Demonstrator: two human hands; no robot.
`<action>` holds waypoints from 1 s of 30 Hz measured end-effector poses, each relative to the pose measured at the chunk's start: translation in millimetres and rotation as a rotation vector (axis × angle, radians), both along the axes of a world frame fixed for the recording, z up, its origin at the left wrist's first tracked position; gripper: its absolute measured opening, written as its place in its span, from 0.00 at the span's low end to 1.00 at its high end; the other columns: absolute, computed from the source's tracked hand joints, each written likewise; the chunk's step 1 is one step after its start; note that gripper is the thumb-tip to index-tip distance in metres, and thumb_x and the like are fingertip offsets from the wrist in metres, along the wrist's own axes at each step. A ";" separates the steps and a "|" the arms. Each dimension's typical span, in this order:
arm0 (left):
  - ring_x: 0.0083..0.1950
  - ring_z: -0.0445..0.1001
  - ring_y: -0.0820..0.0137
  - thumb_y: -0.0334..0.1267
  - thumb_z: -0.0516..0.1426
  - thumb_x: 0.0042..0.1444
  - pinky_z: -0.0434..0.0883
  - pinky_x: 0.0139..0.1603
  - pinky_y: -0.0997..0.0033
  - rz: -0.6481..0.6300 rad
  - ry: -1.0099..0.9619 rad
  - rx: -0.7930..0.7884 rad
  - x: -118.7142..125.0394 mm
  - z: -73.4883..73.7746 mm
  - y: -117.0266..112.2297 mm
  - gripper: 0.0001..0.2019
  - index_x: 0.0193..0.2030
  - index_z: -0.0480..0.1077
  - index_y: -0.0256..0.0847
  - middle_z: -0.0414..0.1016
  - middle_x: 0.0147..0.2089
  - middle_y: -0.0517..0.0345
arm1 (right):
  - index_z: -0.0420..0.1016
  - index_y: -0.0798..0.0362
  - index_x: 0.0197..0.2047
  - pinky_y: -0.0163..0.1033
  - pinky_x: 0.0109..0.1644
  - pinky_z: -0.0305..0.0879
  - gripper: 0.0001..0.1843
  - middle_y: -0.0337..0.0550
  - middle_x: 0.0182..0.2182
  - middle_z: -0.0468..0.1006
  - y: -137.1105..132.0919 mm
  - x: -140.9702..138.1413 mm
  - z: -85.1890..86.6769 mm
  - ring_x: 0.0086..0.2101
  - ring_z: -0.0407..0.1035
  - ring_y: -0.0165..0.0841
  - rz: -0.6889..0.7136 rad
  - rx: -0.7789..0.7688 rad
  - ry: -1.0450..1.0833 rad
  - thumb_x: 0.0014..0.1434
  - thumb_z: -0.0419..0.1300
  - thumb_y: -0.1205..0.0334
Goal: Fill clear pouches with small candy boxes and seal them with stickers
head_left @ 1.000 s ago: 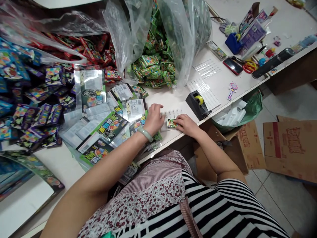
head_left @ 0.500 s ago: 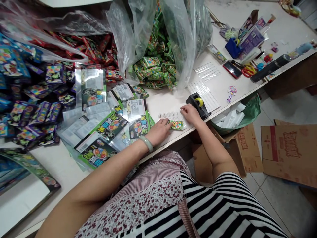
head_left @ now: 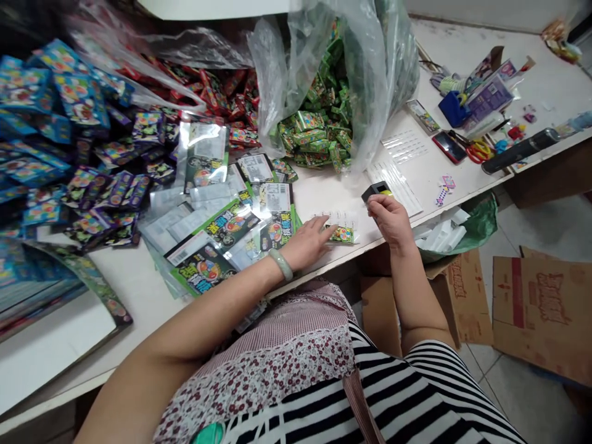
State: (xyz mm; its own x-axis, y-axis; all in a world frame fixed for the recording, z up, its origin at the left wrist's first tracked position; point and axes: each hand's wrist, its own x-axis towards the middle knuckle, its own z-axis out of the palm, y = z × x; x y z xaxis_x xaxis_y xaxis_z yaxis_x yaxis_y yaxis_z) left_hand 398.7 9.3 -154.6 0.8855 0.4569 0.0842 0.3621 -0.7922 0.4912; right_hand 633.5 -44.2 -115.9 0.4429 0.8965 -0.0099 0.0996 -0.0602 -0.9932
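Observation:
My left hand [head_left: 307, 244], with a pale green bangle [head_left: 281, 264] on its wrist, lies flat at the table's front edge. Its fingers are stretched out, the tips at the left end of a small green candy packet [head_left: 342, 234]. Just behind the packet is a clear sheet of round stickers [head_left: 340, 217]. My right hand [head_left: 391, 221] is raised in front of the black tape dispenser [head_left: 375, 189] and partly covers it. Thumb and fingertips are pinched together; whatever lies between them is too small to make out.
Printed clear pouches [head_left: 231, 222] lie left of my hands. Beyond them are heaps of purple packets [head_left: 111, 191], blue packets [head_left: 76, 92] and red packets [head_left: 222, 92], plus a bag of green packets [head_left: 319, 129]. A phone [head_left: 448, 147] and scissors [head_left: 478, 152] lie right.
My right hand has lifted off the sticker sheet and moved right, to the tape dispenser, fingers pinched. My left hand stays by the green packet, its fingers more spread. The camera view has shifted.

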 end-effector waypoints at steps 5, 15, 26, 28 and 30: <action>0.60 0.70 0.59 0.41 0.57 0.62 0.68 0.62 0.54 0.372 -0.377 -0.032 -108.3 14.9 7.7 0.17 0.58 0.70 0.43 0.72 0.57 0.46 | 0.74 0.49 0.31 0.37 0.36 0.65 0.14 0.34 0.26 0.71 8.2 -58.4 2.4 0.27 0.64 0.27 0.280 -0.045 0.172 0.46 0.69 0.51; 0.45 0.71 0.64 0.43 0.61 0.54 0.71 0.51 0.61 1.054 -0.304 -0.215 -261.8 -25.4 7.5 0.15 0.47 0.75 0.40 0.72 0.42 0.53 | 0.76 0.50 0.32 0.39 0.39 0.69 0.10 0.37 0.29 0.77 31.7 -227.9 -36.1 0.29 0.68 0.27 1.095 -0.292 0.155 0.52 0.67 0.54; 0.48 0.71 0.65 0.41 0.60 0.59 0.70 0.53 0.60 0.791 -0.610 -0.448 -237.9 -6.5 -32.5 0.08 0.41 0.70 0.41 0.72 0.44 0.54 | 0.76 0.49 0.34 0.42 0.42 0.68 0.08 0.38 0.31 0.77 36.3 -235.7 -2.6 0.32 0.69 0.29 1.041 -0.126 -0.080 0.57 0.64 0.54; 0.46 0.72 0.68 0.41 0.60 0.59 0.70 0.51 0.65 0.754 -0.713 -0.523 -233.5 1.4 -39.0 0.09 0.43 0.68 0.42 0.72 0.43 0.57 | 0.75 0.49 0.32 0.42 0.43 0.67 0.07 0.37 0.30 0.76 50.6 -241.3 20.6 0.32 0.68 0.29 1.014 -0.028 -0.149 0.57 0.63 0.56; 0.48 0.71 0.69 0.41 0.60 0.59 0.69 0.52 0.68 0.750 -0.780 -0.537 -228.1 10.8 -45.8 0.11 0.47 0.68 0.43 0.71 0.44 0.59 | 0.75 0.49 0.30 0.42 0.42 0.67 0.05 0.37 0.28 0.75 66.2 -248.3 42.8 0.30 0.67 0.29 1.027 0.046 -0.223 0.56 0.64 0.58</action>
